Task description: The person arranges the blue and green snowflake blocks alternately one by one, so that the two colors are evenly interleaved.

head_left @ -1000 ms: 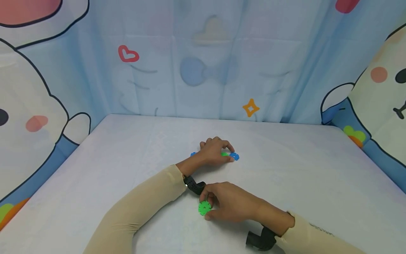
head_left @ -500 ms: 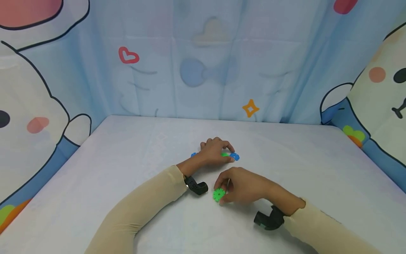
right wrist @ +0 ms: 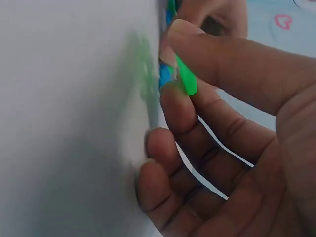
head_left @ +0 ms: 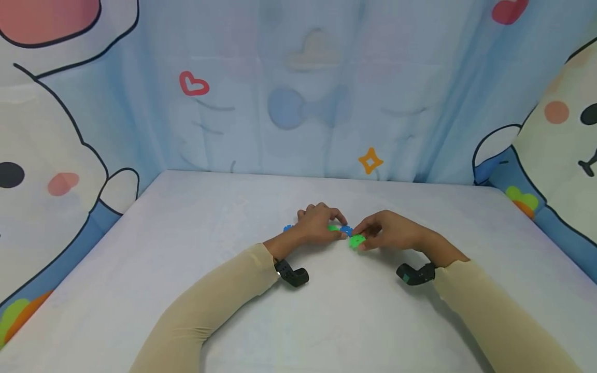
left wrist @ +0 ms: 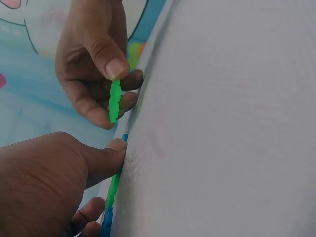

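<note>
A row of notched plastic discs in blue and green lies along the table [head_left: 261, 311], partly hidden under my left hand [head_left: 316, 225]. At its right end is a blue disc [head_left: 346, 229], pinched between the left thumb and a finger. A green disc [head_left: 333, 228] adjoins it, and another blue disc [head_left: 287, 228] shows left of the wrist. My right hand [head_left: 396, 229] pinches a separate green disc [head_left: 357, 241] by its edge, close beside the blue end disc. In the left wrist view this green disc [left wrist: 114, 101] stands edge-on beyond the row.
Each wrist carries a black camera mount, the left mount [head_left: 293, 274] and the right mount [head_left: 416, 273], both low over the white cloth. A blue printed curtain [head_left: 233, 134] hangs behind the table's far edge.
My right hand has carried its green disc forward and to the right, from near the left forearm up to the row's right end. The left hand stays on the row.
</note>
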`<state>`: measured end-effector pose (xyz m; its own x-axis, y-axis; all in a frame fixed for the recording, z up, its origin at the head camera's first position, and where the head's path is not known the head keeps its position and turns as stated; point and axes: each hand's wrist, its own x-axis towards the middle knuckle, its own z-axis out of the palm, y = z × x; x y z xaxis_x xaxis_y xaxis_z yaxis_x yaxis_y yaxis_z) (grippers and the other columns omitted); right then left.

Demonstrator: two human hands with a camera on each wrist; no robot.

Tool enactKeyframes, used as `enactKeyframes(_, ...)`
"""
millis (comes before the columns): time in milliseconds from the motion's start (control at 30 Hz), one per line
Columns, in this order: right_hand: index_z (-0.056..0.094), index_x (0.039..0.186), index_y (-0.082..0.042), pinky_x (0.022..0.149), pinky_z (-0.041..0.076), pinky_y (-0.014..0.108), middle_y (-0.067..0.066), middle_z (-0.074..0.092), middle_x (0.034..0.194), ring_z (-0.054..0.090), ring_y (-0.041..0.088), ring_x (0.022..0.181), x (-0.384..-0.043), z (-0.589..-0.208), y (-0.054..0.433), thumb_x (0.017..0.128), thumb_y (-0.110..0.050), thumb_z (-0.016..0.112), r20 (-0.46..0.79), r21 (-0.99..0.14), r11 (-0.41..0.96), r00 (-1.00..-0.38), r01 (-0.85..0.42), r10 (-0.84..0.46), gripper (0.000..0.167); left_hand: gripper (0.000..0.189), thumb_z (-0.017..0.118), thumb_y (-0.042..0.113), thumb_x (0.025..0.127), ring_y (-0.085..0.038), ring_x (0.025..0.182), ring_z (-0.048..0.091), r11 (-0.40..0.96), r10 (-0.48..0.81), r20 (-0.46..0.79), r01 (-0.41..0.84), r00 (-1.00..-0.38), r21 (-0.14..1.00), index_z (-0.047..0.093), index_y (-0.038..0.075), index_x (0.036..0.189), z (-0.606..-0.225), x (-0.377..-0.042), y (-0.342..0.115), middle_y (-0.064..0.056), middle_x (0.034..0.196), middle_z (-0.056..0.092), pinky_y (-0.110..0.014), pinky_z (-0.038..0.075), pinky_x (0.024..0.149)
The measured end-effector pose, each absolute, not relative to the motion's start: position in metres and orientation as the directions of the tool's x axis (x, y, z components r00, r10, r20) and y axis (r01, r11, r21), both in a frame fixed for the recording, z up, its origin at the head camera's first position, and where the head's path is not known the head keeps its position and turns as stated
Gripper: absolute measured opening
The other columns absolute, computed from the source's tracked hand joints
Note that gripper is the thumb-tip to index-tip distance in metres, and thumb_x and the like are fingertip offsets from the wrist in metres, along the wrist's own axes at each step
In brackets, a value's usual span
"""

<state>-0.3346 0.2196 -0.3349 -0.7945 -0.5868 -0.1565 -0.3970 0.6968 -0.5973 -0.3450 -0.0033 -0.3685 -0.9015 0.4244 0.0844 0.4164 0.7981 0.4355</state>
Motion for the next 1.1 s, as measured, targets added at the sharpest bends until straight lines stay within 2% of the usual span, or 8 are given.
enactKeyframes(167,0.069,0.118,-0.007,0.083,0.049,0.033,0.004,0.070,0.105,0.061,0.018,0.098,-0.349,-0.336,0.230,0.085,-0.027,0.077,-0.135,-0.581,0.708,-0.810,-0.402,-0.571,0.040,0.031,0.069,0.046,0.089,-0.023,0.115,0.050,0.794,0.431,0.089,0.424,-0.898,0.436,0.069,0.034,0.118,-0.369,-0.346,0.001,0.001,0.126,0.059,-0.039,0.031,0.085)
enactKeyframes(333,0.068,0.119,-0.003,0.080,0.051,0.031,0.005,0.071,0.104,0.062,0.018,0.095,-0.355,-0.341,0.234,0.084,-0.025,0.078,-0.105,-0.573,0.718,-0.833,-0.396,-0.543,0.042,0.031,0.069,0.045,0.089,-0.023,0.114,0.050,0.790,0.436,0.093,0.431,-0.895,0.436,0.069,0.034,0.117,-0.369,-0.346,0.005,0.000,0.126,0.060,-0.038,0.031,0.084)
enactKeyframes(600,0.070,0.119,-0.007,0.077,0.051,0.031,0.006,0.070,0.103,0.062,0.018,0.091,-0.353,-0.344,0.235,0.085,-0.027,0.078,-0.044,-0.537,0.737,-0.860,-0.409,-0.509,0.040,0.031,0.069,0.045,0.089,-0.024,0.116,0.050,0.794,0.431,0.096,0.427,-0.897,0.432,0.069,0.034,0.117,-0.368,-0.345,0.003,0.000,0.128,0.059,-0.038,0.031,0.085)
enactKeyframes(1100,0.068,0.119,-0.004,0.075,0.050,0.029,0.010,0.067,0.105,0.059,0.020,0.089,-0.354,-0.345,0.230,0.085,-0.024,0.077,-0.043,-0.541,0.753,-0.883,-0.373,-0.468,0.040,0.030,0.069,0.046,0.089,-0.024,0.118,0.049,0.796,0.427,0.101,0.426,-0.899,0.430,0.069,0.034,0.117,-0.365,-0.343,0.000,0.001,0.126,0.059,-0.039,0.032,0.087)
